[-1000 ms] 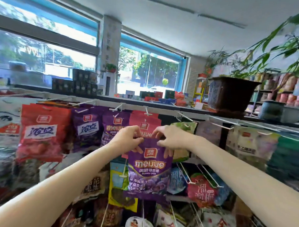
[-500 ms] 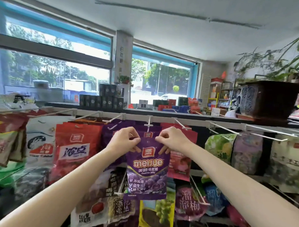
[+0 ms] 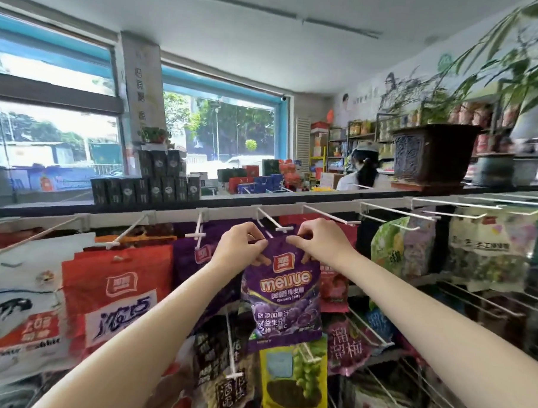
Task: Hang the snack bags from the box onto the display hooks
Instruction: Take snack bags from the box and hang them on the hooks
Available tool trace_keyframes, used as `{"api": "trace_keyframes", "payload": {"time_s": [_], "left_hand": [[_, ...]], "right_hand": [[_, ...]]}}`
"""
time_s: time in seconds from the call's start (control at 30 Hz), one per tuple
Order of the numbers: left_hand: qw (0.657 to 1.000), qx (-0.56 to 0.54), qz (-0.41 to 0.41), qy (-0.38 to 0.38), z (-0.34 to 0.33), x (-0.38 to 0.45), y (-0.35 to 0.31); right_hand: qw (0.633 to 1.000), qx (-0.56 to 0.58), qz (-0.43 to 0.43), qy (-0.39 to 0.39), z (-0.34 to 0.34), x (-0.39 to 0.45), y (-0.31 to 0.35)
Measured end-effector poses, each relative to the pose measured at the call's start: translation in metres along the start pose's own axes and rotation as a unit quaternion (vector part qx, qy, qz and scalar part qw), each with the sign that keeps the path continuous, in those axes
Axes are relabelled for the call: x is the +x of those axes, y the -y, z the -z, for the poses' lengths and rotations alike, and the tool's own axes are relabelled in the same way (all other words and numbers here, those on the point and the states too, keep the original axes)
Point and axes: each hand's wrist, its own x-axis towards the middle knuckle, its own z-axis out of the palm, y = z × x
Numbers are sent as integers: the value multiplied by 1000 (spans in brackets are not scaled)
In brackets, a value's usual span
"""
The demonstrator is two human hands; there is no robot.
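Purple snack bag [image 3: 283,297] hangs long axis vertical, top edge just below white hook tip [image 3: 283,228]. Left hand [image 3: 239,245] and right hand [image 3: 323,241] pinch top corners, either side of hook. Hook points toward person; bag hole must slide up and back along it.

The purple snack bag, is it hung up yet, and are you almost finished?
Not yet. Done: bags already hang on the rack, like the red bag. In hand: the left hand and right hand pinch the purple snack bag by its top corners, right at the tip of a white hook. Left: sliding it on. The box is out of view, so I cannot tell how many remain.
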Motion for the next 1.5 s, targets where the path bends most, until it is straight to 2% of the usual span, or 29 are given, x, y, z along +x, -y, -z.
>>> {"api": "trace_keyframes", "payload": {"time_s": [0.2, 0.3, 0.4, 0.5, 0.57, 0.63, 0.77, 0.93, 1.03, 1.13, 1.17, 1.27, 1.33, 1.5], "left_hand": [[1000, 11, 14, 21, 3, 12, 8], [990, 141, -10, -3, 0, 13, 14], [970, 220, -74, -67, -1, 3, 19], [946, 256, -166, -107, -3, -16, 34], [927, 267, -248, -89, -13, -31, 52], [908, 291, -298, -47, -32, -45, 70], [885, 323, -330, 57, -90, -76, 100], [876, 348, -268, 199, -184, -139, 151], [843, 389, -231, 292, -233, -189, 184], [810, 427, -149, 374, -271, -235, 213], [806, 430, -121, 389, -283, -246, 222], [832, 390, -35, 393, -314, -278, 246], [836, 374, -4, 402, -335, -299, 266], [785, 401, 50, 469, -379, -364, 333]], "right_hand": [[1000, -16, -22, 10, -8, 12, 3], [999, -11, -50, 8, -18, 19, 1], [999, -1, -43, -14, -27, 22, -3], [991, 104, -8, -86, -38, 9, -6], [978, 142, 3, -155, -45, -11, -13], [977, 123, 24, -171, -54, -34, -23], [996, 43, 45, -64, -82, -90, -52], [991, -5, -53, 121, -133, -176, -123], [965, -11, -151, 215, -172, -242, -180], [919, 24, -228, 320, -202, -311, -230], [909, 31, -240, 339, -208, -330, -242], [883, 35, -288, 369, -231, -381, -273], [868, 38, -324, 374, -253, -410, -291], [820, 49, -360, 443, -329, -484, -320]]}}
